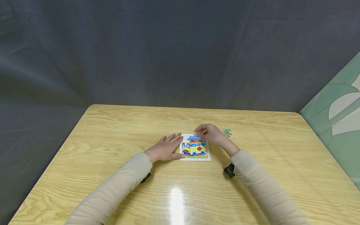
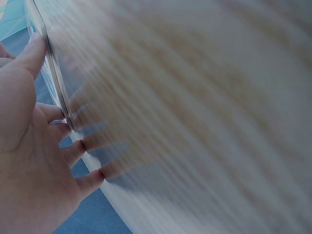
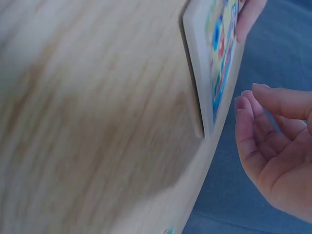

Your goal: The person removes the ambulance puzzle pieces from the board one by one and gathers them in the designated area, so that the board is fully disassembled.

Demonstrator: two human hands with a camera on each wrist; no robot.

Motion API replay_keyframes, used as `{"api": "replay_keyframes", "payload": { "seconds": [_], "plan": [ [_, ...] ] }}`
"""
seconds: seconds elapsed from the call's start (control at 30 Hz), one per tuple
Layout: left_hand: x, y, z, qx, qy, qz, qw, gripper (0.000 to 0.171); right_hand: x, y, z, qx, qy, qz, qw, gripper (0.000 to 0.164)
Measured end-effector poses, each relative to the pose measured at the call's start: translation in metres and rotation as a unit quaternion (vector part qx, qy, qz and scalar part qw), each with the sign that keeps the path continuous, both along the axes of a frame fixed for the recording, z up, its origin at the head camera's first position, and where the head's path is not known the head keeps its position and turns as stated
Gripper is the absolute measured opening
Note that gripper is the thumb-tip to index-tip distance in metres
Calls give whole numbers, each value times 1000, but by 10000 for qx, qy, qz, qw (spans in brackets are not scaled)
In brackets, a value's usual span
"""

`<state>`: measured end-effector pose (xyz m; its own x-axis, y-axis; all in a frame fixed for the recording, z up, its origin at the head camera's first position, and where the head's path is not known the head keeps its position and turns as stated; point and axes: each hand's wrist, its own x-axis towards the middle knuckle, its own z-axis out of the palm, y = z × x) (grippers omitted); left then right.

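A square jigsaw puzzle in a white frame lies flat on the table, its picture a yellow ambulance with a red cross. Bare white shows at the picture's upper left. My left hand rests along the frame's left side, fingers spread and straight, with the thumb at the lower left corner. Above the upper right part of the puzzle hovers my right hand. In the right wrist view its fingers bend loosely, the thumb sits apart from them, and nothing shows between.
To the right of the right hand, loose green, orange and blue puzzle material lies on the wooden table. A dark curtain hangs behind the table's far edge. A green and white patterned surface stands at the right.
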<state>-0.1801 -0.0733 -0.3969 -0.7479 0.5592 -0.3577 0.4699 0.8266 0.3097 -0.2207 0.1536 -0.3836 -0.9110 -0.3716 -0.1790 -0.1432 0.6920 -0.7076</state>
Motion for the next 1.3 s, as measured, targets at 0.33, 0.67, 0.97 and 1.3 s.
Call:
{"api": "replay_keyframes", "payload": {
  "seconds": [0.33,0.67,0.97,1.3],
  "plan": [
    [0,0,0,-2,-22,5,10000,81,4,-10,-4,407,-30,367,9985,26],
    [-1,-2,-2,22,-4,-20,10000,80,6,-17,-5,901,302,521,9941,27],
    [0,-2,-2,-94,127,-44,9999,80,5,-24,-7,1276,584,661,9879,29],
    [0,-1,-3,-180,253,-54,9995,80,2,-21,-5,1213,456,857,9879,29]
  ]
}}
